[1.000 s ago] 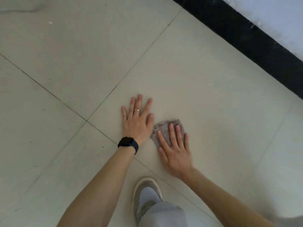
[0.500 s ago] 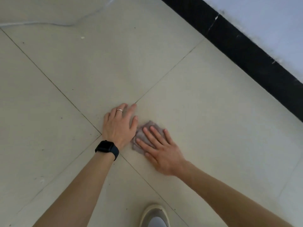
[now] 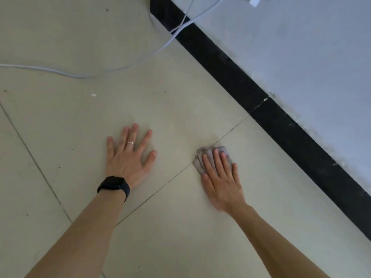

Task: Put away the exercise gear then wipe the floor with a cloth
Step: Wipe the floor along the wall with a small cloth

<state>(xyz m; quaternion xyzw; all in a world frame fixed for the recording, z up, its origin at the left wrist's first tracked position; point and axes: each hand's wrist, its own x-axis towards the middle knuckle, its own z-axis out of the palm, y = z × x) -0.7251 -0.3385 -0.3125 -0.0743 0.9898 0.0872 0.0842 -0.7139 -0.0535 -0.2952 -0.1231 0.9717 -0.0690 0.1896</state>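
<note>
Fingers [image 3: 217,163] of the right hand [image 3: 222,183] flat and straight on the cloth [image 3: 207,150].
Pressing it to the floor [image 3: 180,97]; left hand [image 3: 128,159] apart from the cloth, spread flat, holding nothing.

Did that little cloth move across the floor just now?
Yes. Under the right hand, the cloth has slid toward the black skirting board and now lies on the tile joint running to it.

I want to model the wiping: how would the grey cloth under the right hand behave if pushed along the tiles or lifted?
The cloth shows soft folded layers, so it would probably droop when lifted. Under the flat right hand on the smooth floor, it likely slides but may bunch.
</note>
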